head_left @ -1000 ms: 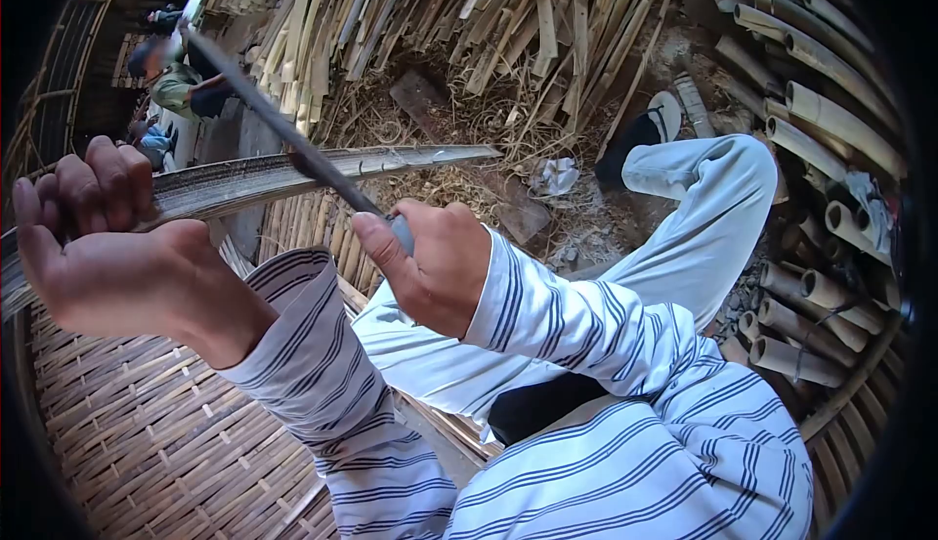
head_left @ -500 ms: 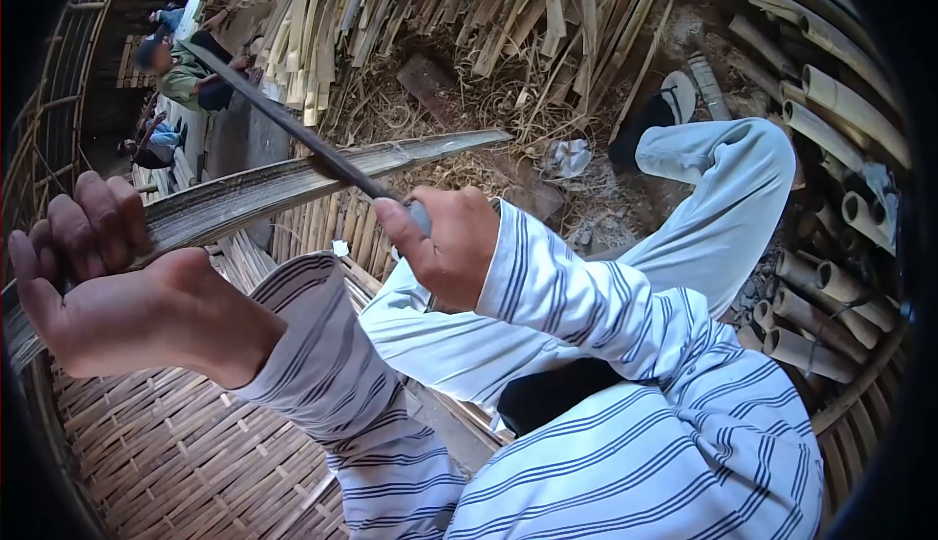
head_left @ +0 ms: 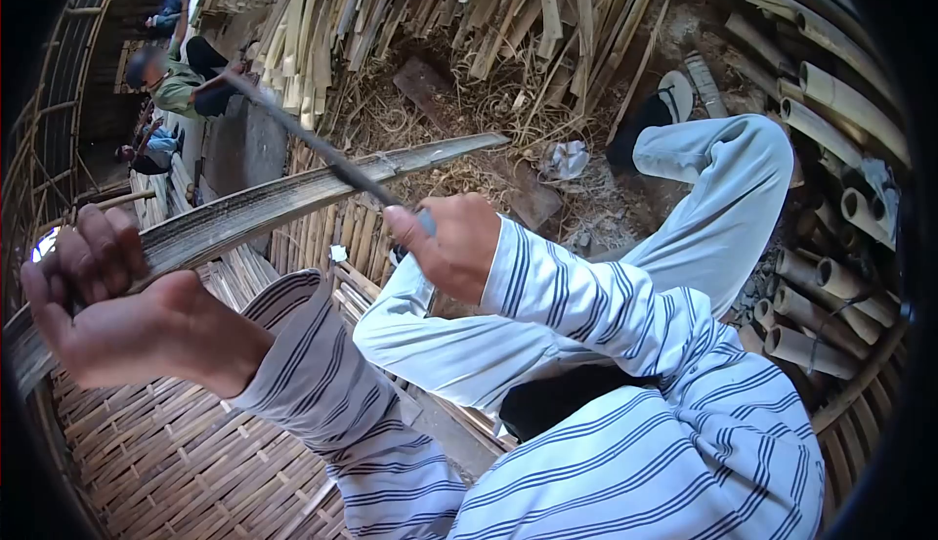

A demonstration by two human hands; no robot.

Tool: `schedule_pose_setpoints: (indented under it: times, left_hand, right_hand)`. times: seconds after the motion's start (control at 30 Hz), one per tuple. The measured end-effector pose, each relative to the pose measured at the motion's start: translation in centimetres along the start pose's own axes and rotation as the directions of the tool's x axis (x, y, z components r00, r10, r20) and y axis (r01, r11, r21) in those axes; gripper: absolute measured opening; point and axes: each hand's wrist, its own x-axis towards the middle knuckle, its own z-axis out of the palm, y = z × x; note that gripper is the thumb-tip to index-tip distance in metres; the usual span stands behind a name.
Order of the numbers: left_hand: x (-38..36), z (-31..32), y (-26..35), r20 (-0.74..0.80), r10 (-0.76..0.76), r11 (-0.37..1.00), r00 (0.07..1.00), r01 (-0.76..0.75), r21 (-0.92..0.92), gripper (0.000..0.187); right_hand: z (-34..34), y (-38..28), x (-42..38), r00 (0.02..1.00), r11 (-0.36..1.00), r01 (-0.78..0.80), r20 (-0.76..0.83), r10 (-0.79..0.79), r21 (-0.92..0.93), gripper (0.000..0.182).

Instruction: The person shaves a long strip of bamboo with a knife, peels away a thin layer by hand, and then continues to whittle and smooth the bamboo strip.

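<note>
My left hand [head_left: 132, 310] is wrapped round a long split bamboo strip [head_left: 283, 192] near its lower left end. The strip slants up to the right, its fibrous inner face showing. My right hand [head_left: 451, 249] grips the grey handle of a long dark blade [head_left: 313, 145]. That blade points up and left and crosses over the strip; whether its edge touches the strip I cannot tell. Its far end is blurred.
Split bamboo pieces [head_left: 469, 2] are heaped at the top, above shavings [head_left: 508, 115]. Cut bamboo tubes [head_left: 831, 291] lie stacked at the right. A woven bamboo surface [head_left: 195, 442] is at lower left. A person in a green shirt [head_left: 179, 88] sits at upper left.
The blade's far end has shifted right and down, while my right hand has barely moved. My left hand has dropped slightly, still round the strip. The person in green has raised an arm.
</note>
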Motion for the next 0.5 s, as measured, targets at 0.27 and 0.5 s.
schedule_pose_setpoints:
  times: [0.27,0.5]
  left_hand:
    - [-0.3,-0.3,0.2,-0.017,0.001,1.0,1.0,-0.001,-0.017,0.03]
    - [-0.5,-0.6,0.7,0.029,-0.02,0.999,0.999,0.022,-0.048,0.029]
  right_hand:
    - [-0.5,0.0,0.0,0.996,0.992,-0.084,0.051,0.08,0.09,0.052]
    - [-0.4,5.0,0.3,0.98,0.983,-0.185,0.067,0.186,-0.019,0.057]
